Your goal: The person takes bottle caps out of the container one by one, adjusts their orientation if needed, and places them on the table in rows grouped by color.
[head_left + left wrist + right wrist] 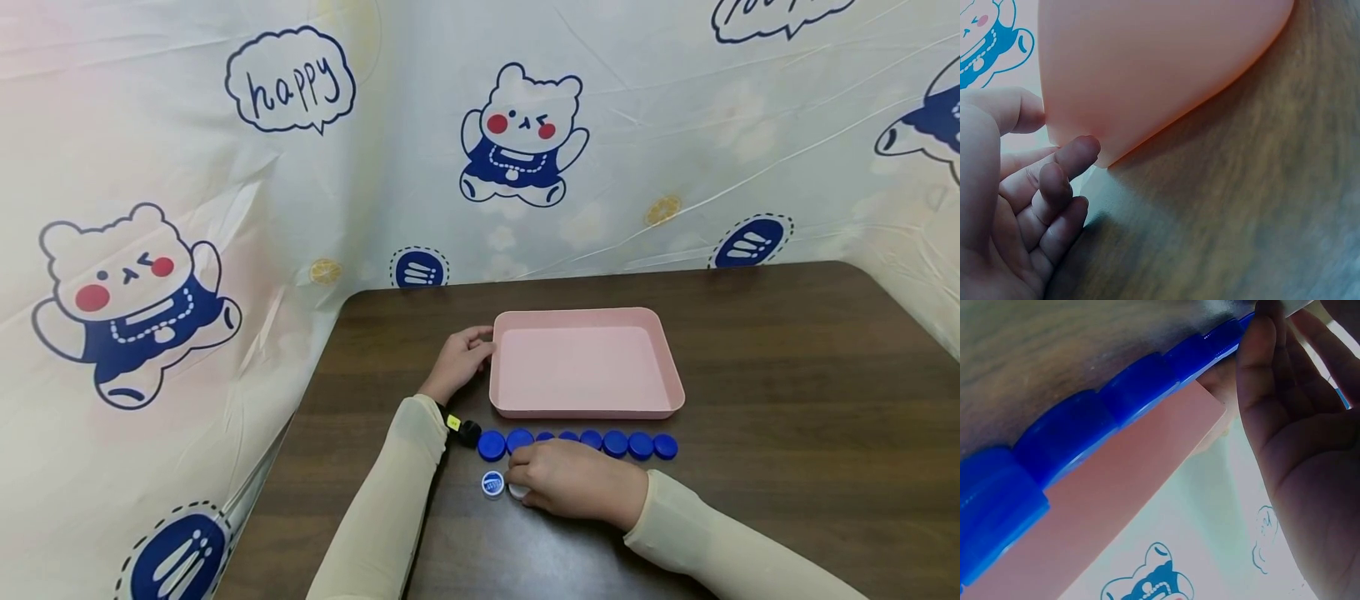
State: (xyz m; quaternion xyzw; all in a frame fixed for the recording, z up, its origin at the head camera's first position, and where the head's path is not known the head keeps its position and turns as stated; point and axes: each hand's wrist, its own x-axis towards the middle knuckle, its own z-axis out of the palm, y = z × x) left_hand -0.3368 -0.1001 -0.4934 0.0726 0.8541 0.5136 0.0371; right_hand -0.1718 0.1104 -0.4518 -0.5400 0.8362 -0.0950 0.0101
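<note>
My left hand (pixel 457 362) is at the left side of a pink tray (pixel 660 404), its fingertips right at the outer edge. The left wrist view shows loosely bent fingers (pixel 1077 157) against the tray wall (pixel 1166 56). The right hand (pixel 573 482) pinches a white bottle cap (pixel 517 492) low over the table, mostly hidden under its fingers. Left of it lies another white cap (pixel 492 483) with blue print. Just beyond the right hand runs a row of several blue bottle caps (pixel 615 444), partly covered by that hand; the right wrist view shows blue caps (pixel 1066 434) up close.
The brown wooden table (pixel 787 400) extends to both sides of the tray. A pale printed curtain (pixel 420 167) with bear drawings hangs behind the table and along its left. A black wrist band (pixel 468 432) on the left arm sits close to the leftmost blue cap.
</note>
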